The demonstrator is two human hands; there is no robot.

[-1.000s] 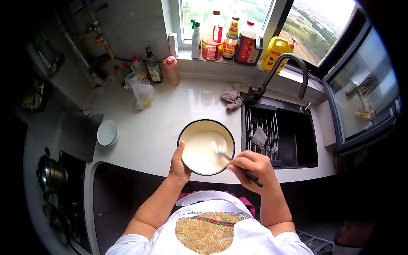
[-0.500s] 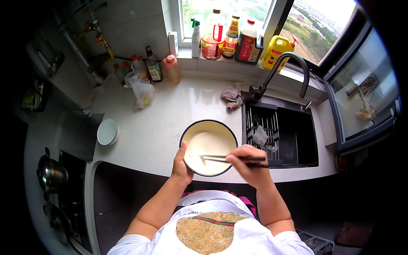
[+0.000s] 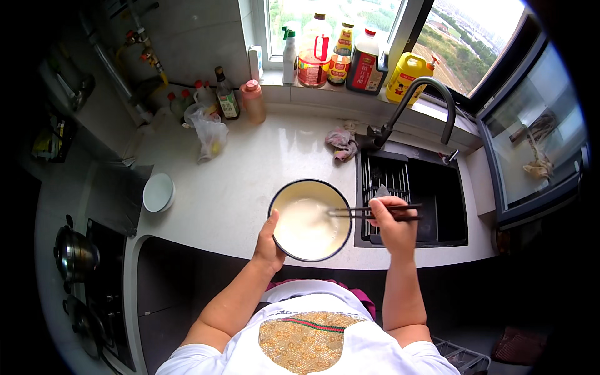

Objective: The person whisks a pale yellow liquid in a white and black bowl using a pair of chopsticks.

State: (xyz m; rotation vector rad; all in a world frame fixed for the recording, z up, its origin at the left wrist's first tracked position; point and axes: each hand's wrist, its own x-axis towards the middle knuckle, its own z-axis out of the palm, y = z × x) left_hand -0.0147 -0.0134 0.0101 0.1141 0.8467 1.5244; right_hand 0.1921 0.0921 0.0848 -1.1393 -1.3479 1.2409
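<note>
A round bowl (image 3: 279, 199) with a dark rim and cream inside holds a pale, milky batter (image 3: 305, 230). My left hand (image 3: 269, 242) grips its left side, thumb up over the rim. In my right hand (image 3: 395, 224) is a pair of dark chopsticks (image 3: 359, 213). Their tips, blurred by motion, dip into the batter at the bowl's right side, while the thick ends stick out over the sink. The bowl is at the counter's front edge; its underside is hidden.
Right of the bowl is a black sink (image 3: 445, 206) with a wire rack (image 3: 375, 172) and a curved faucet (image 3: 447, 103). A cloth (image 3: 341, 142) lies behind it. White bowls (image 3: 159, 192) stand left on the counter (image 3: 250, 162). Bottles (image 3: 252, 101) and a plastic bag (image 3: 209, 134) sit farther back.
My right hand has moved right and slightly up with the chopsticks, their tips passing from the batter's middle to its right side. The bowl has shifted slightly right in my left hand.
</note>
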